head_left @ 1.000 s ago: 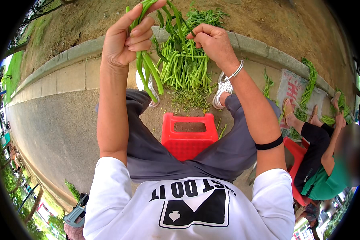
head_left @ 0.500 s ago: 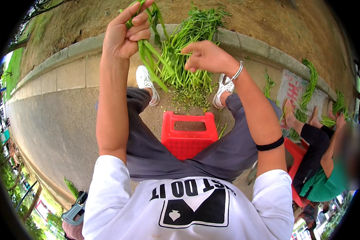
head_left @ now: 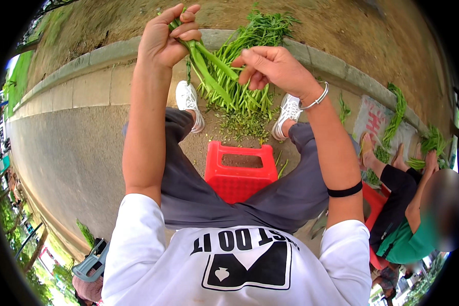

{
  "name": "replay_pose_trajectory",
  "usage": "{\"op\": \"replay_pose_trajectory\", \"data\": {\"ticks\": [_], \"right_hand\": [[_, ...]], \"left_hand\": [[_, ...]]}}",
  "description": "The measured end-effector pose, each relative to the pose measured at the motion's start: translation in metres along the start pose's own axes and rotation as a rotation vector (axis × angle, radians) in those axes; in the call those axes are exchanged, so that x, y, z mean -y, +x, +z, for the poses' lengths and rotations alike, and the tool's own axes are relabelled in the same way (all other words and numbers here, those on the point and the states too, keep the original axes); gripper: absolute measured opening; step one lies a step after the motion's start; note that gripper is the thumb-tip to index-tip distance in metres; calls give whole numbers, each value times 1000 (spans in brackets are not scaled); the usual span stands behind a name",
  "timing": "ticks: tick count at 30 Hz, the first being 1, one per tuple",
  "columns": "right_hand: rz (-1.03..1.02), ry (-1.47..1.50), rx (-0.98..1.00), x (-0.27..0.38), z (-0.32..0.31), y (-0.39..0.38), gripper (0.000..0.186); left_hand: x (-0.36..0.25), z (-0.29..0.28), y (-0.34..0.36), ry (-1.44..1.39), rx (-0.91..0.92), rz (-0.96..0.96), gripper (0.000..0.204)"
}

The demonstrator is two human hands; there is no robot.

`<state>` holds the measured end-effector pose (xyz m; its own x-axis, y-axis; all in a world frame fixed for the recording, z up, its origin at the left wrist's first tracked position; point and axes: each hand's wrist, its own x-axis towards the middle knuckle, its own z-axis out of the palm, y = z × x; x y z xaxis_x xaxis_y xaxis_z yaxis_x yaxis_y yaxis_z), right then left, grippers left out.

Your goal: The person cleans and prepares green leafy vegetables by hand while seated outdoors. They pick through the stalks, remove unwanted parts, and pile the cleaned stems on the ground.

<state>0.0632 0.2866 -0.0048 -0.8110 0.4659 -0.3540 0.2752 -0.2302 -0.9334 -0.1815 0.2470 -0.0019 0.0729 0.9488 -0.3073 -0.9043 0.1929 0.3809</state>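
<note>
My left hand [head_left: 164, 36], raised at the upper left, is closed around a few green leafy-vegetable stalks [head_left: 205, 64]. Their thick pale ends slant down to the right. My right hand [head_left: 275, 70] is beside those ends, its fingers loosely bent and apart, with nothing visible between them; the fingertips almost meet one stalk end. Beneath both hands lies a large pile of the same greens [head_left: 262, 30], leaves at the far side and stalks pointing toward me. Small trimmed bits [head_left: 245, 125] are scattered at the near side of the pile.
A red plastic stool [head_left: 239, 181] stands between my legs. My white shoes [head_left: 187, 104] flank the pile. Beyond runs a stone curb [head_left: 104, 57] with bare soil behind it. At right, a seated person in green [head_left: 408, 239] has bunches of greens [head_left: 395, 115] by a printed sack [head_left: 370, 117].
My left hand has come slightly lower and right, swinging the stalks rightward. My right hand has shifted a little right, and its outstretched forefinger has bent in toward the stalk ends.
</note>
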Motion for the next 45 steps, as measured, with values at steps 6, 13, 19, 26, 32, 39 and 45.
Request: {"op": "replay_pose_trajectory", "data": {"ticks": [6, 13, 19, 26, 32, 39, 45], "right_hand": [[-64, 197, 29, -5, 15, 2, 48], [63, 373, 205, -3, 28, 1, 39], [69, 503, 200, -10, 23, 6, 29], [60, 727, 284, -1, 23, 0, 26], [12, 789, 366, 3, 18, -5, 26], [-6, 814, 347, 1, 19, -6, 29], [-7, 708, 324, 0, 18, -6, 43]], "left_hand": [[16, 10, 4, 21, -96, 69, 24], [35, 12, 14, 139, -214, 60, 12], [35, 8, 16, 130, -150, 31, 15], [62, 28, 8, 307, -161, 12, 26], [65, 39, 1, 462, -100, 36, 35], [72, 42, 0, 425, -105, 3, 32], [69, 47, -3, 767, -206, 153, 36]]}}
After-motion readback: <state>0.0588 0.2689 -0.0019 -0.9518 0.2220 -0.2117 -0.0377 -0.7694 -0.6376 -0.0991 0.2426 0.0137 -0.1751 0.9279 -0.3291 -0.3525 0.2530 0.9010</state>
